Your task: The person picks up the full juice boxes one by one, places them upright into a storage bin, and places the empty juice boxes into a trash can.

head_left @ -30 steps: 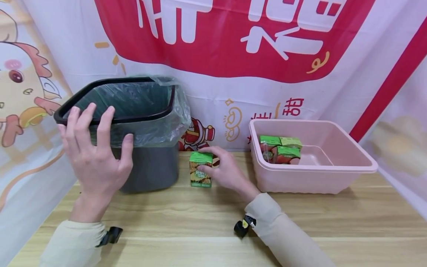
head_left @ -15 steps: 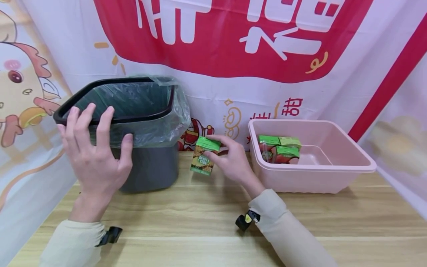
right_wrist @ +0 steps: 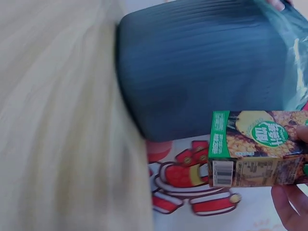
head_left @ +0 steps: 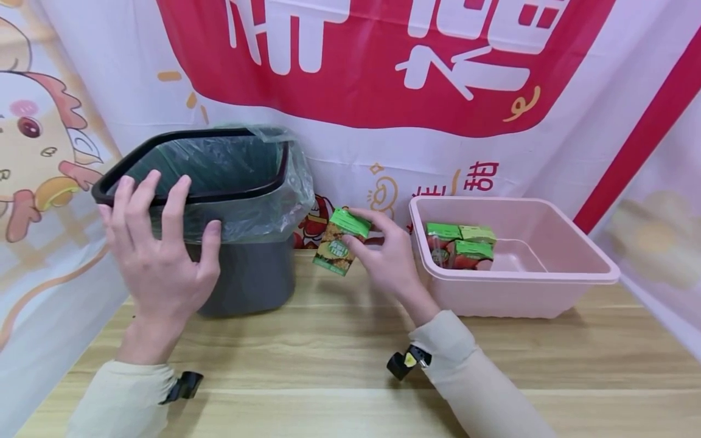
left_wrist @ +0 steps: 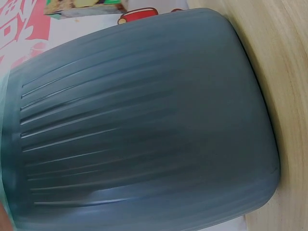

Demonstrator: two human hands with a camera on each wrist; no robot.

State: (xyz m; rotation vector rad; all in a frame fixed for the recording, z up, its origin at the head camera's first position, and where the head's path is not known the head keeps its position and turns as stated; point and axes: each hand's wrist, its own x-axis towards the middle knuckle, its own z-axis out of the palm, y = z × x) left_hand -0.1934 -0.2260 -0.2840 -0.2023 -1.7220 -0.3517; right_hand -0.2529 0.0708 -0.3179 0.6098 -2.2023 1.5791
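Note:
My right hand (head_left: 390,258) pinches a small juice box (head_left: 341,243) between thumb and fingers. The box has a green top and a pineapple print; it is held tilted, above the table, between the bin and the pink tub. In the right wrist view the juice box (right_wrist: 260,144) shows its barcode side, and part of the hand lies beyond the frame edge. My left hand (head_left: 159,249) rests with spread, fairly straight fingers on the near black rim of a grey trash bin (head_left: 252,274). A clear plastic liner (head_left: 298,176) hangs over that rim. The left wrist view is mostly the bin's ribbed wall (left_wrist: 144,120).
A pink plastic tub (head_left: 509,295) stands at the right, with several green-topped juice boxes (head_left: 472,254) in its left end. Behind bin and tub hangs a printed red and white cloth (head_left: 356,103). The wooden table (head_left: 306,359) extends toward the front.
The right hand has lifted the juice box off the table and tilted it, its bottom now swung toward the bin. The left hand stays at the bin's rim.

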